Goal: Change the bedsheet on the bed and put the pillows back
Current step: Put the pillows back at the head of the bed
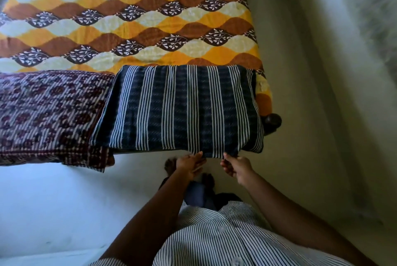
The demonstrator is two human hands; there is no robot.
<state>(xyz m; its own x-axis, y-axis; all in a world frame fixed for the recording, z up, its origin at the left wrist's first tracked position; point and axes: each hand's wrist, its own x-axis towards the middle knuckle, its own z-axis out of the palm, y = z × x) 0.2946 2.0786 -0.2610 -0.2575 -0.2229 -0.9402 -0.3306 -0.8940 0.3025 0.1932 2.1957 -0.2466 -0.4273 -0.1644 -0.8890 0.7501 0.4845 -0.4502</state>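
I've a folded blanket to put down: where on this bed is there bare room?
Bare wave-patterned bedsheet stretches beyond both pillows. The near end is crowded: the maroon patterned pillow and navy striped pillow lie side by side, and the left hand and right hand hold the striped one's near edge.

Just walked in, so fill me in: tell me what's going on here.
A person stands at the bed's end, placing a striped pillow on the sheet. The left hand and right hand both hold its near edge. A maroon pillow already lies beside it, to its left in the picture.
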